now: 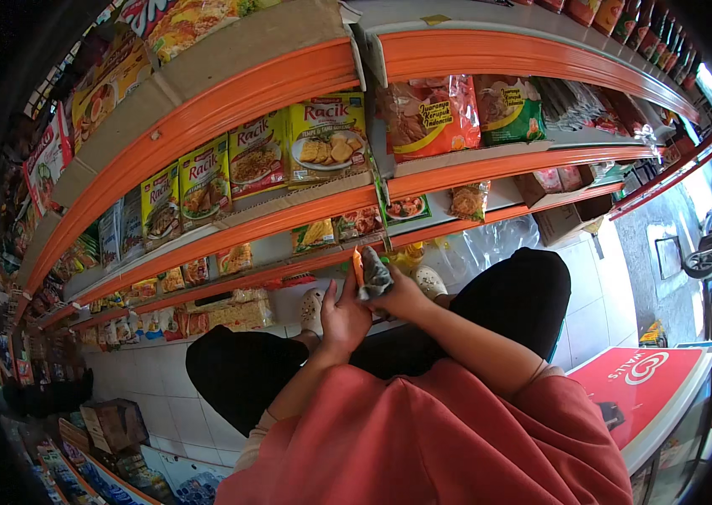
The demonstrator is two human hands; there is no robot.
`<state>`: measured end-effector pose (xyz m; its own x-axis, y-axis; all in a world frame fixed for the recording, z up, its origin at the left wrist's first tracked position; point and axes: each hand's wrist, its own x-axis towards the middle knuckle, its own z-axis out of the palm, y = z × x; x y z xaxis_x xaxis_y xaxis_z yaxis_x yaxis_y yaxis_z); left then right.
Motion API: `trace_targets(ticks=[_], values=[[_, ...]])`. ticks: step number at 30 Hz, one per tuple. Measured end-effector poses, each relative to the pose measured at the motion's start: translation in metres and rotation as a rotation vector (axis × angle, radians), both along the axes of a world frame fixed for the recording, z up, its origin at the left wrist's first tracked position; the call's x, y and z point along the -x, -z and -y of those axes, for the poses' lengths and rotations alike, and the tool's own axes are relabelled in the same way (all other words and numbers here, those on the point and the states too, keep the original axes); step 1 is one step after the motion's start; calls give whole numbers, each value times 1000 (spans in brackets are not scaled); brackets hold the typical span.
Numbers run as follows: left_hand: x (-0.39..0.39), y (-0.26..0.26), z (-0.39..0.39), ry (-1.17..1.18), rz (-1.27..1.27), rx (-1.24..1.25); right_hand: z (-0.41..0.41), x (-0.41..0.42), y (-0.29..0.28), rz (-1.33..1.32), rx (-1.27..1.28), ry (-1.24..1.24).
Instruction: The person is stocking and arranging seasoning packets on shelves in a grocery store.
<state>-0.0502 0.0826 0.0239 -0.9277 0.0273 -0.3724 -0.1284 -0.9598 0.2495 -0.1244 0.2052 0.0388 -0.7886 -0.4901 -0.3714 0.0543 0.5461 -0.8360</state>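
Note:
My left hand (344, 319) and my right hand (405, 293) meet in front of the lower shelves, above my knees. My right hand grips a dark grey cloth or packet (376, 273), its exact kind unclear. An orange-edged packet (358, 265) stands upright between the hands, with the fingers of my left hand against its left side. Part of my right hand's grip is hidden behind the dark thing. Beyond the hands, small food packets (408, 207) lie on an orange-edged shelf.
Yellow seasoning packets (327, 139) and red cracker bags (435, 120) line the shelf above. Cardboard boxes (574, 218) stand at the right shelf end. A red-topped freezer (640, 385) is at my right. Clear plastic (488, 243) lies under the lowest shelf. Cartons (113, 426) sit behind left.

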Motion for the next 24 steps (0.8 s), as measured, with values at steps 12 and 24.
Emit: trace_targets(ticks=[12, 24], values=[[5, -8, 4, -40, -55, 290, -13, 22, -10, 51, 254, 47], [12, 9, 5, -159, -57, 184, 5, -18, -16, -634, 308, -256]])
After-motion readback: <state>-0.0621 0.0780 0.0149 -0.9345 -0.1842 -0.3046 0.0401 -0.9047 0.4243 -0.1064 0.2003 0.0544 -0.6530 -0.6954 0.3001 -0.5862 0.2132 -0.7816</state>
